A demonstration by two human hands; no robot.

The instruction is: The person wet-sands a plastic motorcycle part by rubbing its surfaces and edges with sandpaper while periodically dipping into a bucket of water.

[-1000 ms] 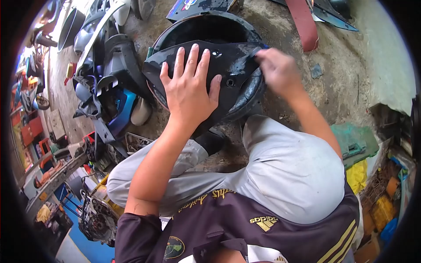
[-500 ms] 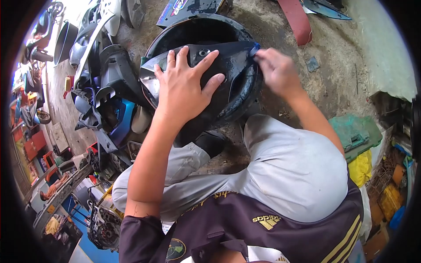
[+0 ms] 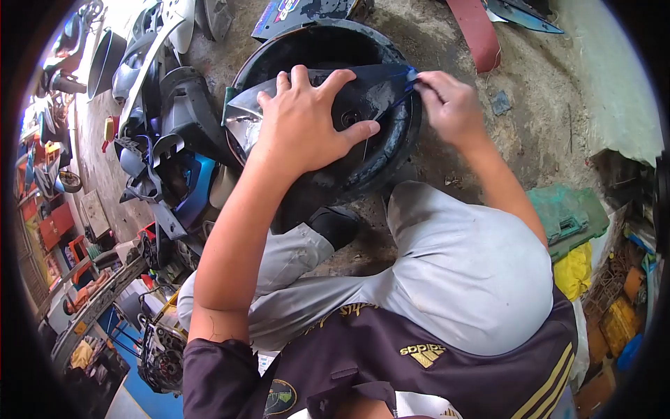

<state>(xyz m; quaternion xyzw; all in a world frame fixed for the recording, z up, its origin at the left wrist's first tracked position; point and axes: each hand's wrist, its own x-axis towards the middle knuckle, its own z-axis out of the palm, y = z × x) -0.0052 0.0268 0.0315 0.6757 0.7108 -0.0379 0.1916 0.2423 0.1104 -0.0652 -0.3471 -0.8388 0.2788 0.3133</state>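
Observation:
A dark, glossy plastic panel [image 3: 380,98], like a motorcycle fairing piece, lies across a round black basin [image 3: 246,71] and looks wet. My left hand [image 3: 301,126] rests spread on top of the panel, fingers apart. At the panel's pointed right end, my right hand [image 3: 450,105] is closed in a pinch on a small blue thing [image 3: 412,75]. Its exact kind is too blurred to tell. Some of the panel is hidden under my left hand.
Several motorcycle body parts [image 3: 185,112] are piled left of the basin. Beyond it stands a dark box with a sticker [image 3: 307,15]. A red strip [image 3: 474,35] lies at the upper right, a green case [image 3: 565,216] at the right. An engine [image 3: 164,359] sits lower left.
My left hand has shifted slightly right on the panel, its thumb now farther out. My right hand has moved a little, staying at the panel's tip with the blue thing.

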